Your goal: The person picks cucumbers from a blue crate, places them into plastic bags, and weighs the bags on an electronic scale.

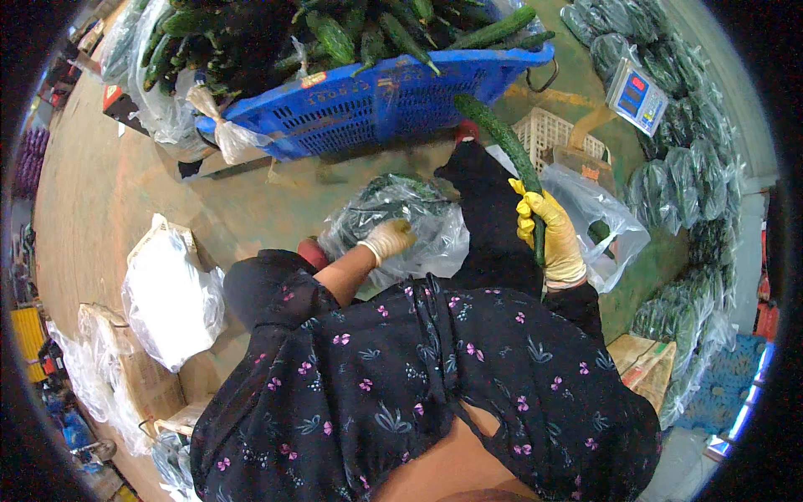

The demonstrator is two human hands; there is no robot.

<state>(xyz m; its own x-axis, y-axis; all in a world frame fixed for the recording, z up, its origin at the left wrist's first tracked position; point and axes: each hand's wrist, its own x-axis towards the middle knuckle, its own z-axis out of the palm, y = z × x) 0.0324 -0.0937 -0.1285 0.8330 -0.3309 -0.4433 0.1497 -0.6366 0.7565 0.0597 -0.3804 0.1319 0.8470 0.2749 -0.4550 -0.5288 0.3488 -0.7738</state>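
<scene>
My right hand (552,234), in a yellow glove, is closed round the lower part of a long dark-green cucumber (495,125). The cucumber stands out from the glove, its far end near the crate's edge. Between my legs lies a clear plastic bag (447,243) with dark-green cucumbers (401,188) showing in it. My left hand (389,240), in a pale glove, rests at this bag with fingers curled on the film; the fingertips are partly hidden. Beside my right hand, another clear bag (623,243) hangs spread over a small stand, with something green inside.
A blue plastic crate (376,96) heaped with cucumbers (330,38) stands in front. At right are a digital scale display (637,96), a cream basket (539,134) and rows of bagged cucumbers (703,180). To the left sit a stack of white plastic bags (171,297) and a cardboard box (138,368).
</scene>
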